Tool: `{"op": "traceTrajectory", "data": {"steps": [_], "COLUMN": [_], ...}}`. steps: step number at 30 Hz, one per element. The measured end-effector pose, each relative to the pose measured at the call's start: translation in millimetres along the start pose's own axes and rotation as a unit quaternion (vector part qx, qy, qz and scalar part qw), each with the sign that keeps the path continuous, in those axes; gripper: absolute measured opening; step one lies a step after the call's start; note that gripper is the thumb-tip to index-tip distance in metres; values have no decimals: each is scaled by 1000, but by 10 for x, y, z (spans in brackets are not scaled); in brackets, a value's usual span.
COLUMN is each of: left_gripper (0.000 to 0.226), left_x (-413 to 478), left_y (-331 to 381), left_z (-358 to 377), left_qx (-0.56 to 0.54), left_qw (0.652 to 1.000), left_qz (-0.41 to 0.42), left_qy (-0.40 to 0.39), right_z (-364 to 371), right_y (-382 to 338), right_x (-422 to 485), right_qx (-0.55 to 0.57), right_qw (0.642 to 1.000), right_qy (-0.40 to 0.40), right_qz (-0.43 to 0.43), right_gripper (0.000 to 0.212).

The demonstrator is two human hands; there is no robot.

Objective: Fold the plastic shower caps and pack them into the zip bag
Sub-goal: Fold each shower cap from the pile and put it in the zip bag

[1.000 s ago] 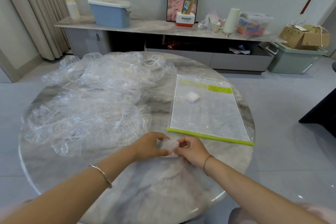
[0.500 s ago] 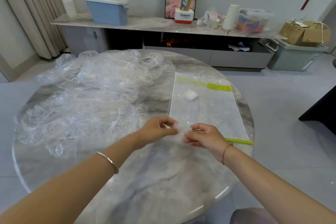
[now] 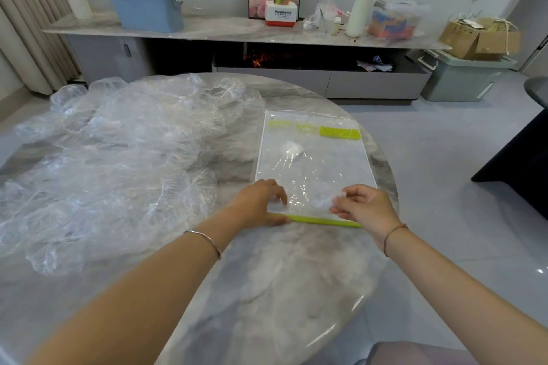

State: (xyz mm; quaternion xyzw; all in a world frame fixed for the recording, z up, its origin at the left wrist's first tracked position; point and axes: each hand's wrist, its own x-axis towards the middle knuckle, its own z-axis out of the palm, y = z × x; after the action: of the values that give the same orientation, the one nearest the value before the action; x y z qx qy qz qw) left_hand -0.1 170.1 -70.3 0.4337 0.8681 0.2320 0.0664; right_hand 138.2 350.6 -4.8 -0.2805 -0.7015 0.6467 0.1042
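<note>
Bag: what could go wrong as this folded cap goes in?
1. The right hand only pinches the folded cap at the bag's green near edge; it could spring open before it is in.
2. The bag lies close to the table's right rim, held only at one corner by the left hand; pushing might slide it off.

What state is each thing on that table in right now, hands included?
Zip bag: lies flat, near corner pinched by left hand; mouth open or shut, cannot tell.
Packed cap: folded small, seemingly inside bag near its far end.
Held cap: folded, pinched by right hand at bag's near edge.
Cap pile: unfolded, heaped loose on table.
Blue bin: lid on.
</note>
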Motion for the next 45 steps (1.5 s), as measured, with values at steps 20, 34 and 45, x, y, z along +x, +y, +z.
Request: {"op": "traceTrajectory", "data": {"steps": [20,34,45], "left_gripper": [13,25,23], "left_x": [-107,-176,-155], "left_y": [249,442,401], "left_z": [-311,-353,-440], "left_qx": [155,67,55], "left_qw": [966,952,969], "left_qz": [-40,-12,-109], "left_qy": [203,297,214], "right_z": [202,711,844], "right_y": [-26,25,157], "right_x": [-94,526,511], "right_qx": [-104,-533,-560], "right_qw": [965,825,807], "right_qy": [20,-163,-175], "right_qz": [-238,-97,-69], "right_gripper": [24,49,60]}}
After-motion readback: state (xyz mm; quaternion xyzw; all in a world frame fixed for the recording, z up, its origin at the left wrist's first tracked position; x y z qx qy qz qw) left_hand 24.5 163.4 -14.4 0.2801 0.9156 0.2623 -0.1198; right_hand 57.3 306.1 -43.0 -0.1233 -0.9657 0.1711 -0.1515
